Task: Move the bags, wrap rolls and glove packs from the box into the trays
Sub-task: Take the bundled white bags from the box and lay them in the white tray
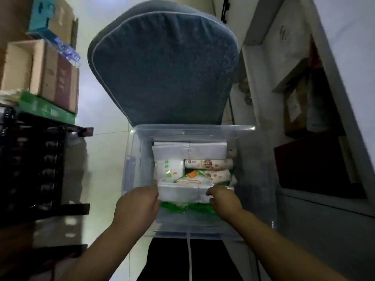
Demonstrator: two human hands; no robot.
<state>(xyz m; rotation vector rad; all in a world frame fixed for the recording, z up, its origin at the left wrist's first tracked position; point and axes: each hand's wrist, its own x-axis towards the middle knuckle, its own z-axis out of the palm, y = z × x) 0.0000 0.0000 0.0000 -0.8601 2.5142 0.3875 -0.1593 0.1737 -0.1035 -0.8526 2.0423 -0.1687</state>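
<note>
- Clear plastic storage box (140, 159), open-topped, set on the floor before a grey-blue padded chair back (162, 67); near wall just ahead of the knees.
- Flat white packs in clear film (182, 192), lying crosswise at the near end of the box, over green packaging (182, 208); likely the glove packs or folded bags, print too dim to read.
- Left hand (138, 203): closed on the left end of the white packs, fingertips tucked at the pack's edge.
- Right hand (224, 199): closed on the right end of the same packs, thumb over the top face.
- Behind the held packs: orange-and-green printed bag (194, 176), two beige patterned wrap rolls (209, 164) lying sideways, white pouch with green marking (169, 169), two more white film packs (189, 150) against the far wall.
- Black slatted rack (40, 169) to the left, cardboard cartons (40, 72) stacked above; possibly the trays, cannot tell in this light.
- White shelving (304, 98) with dark boxes to the right.
- Step judged in hand: two-handed lift-out of the nearest white packs; box well stocked, task judged early.
- Next move calls for: level rise clear of the near rim, both ends kept even so the slippery film does not sag or slide, then a carry to whichever tray suits.
</note>
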